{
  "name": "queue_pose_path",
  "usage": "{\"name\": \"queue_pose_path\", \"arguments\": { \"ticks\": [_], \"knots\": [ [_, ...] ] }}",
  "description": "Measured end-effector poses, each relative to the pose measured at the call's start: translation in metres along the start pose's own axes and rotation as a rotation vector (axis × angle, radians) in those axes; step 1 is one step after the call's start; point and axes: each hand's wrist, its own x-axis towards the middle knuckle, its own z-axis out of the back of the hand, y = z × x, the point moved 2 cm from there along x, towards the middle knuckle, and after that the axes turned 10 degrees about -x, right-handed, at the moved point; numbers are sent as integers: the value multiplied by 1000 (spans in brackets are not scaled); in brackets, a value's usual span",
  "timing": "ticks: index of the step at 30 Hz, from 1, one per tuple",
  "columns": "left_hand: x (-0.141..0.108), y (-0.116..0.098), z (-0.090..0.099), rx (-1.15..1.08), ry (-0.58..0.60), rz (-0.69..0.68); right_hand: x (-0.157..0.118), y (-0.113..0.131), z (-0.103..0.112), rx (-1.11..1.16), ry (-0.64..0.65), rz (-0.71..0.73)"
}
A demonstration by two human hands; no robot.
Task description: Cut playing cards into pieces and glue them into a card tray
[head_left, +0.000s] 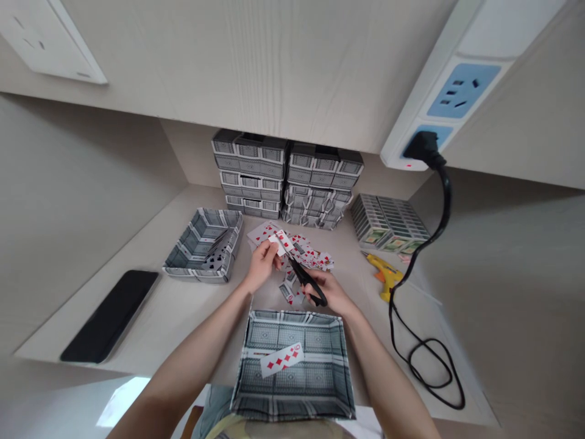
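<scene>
Between the thumb and fingers of my left hand is a playing card with red hearts, held up above the table. My right hand grips the black handles of a pair of scissors, whose blades reach to the card. Under both hands lies a loose heap of cards and cut card pieces, mostly red suits. Nearest to me stands an open box made of playing cards, with a cut strip of a nine of diamonds inside.
Left are another card box holding cards and a black phone. Stacked card boxes stand at the back. Packed card decks, a yellow glue gun and its looped black cord, below a power strip, are right.
</scene>
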Motion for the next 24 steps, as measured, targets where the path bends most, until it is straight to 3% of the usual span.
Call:
{"name": "queue_pose_path", "arguments": {
  "ticks": [15, 22, 24],
  "knots": [
    [0, 1, 1, -56, -5, 19, 1, 3, -10, -17, -55, -59],
    [-4, 3, -6, -17, 50, 34, 3, -4, 1, -102, -63, -39],
    [-5, 4, -7, -40, 54, 59, 6, -8, 10, -183, -125, 6]
  ]
}}
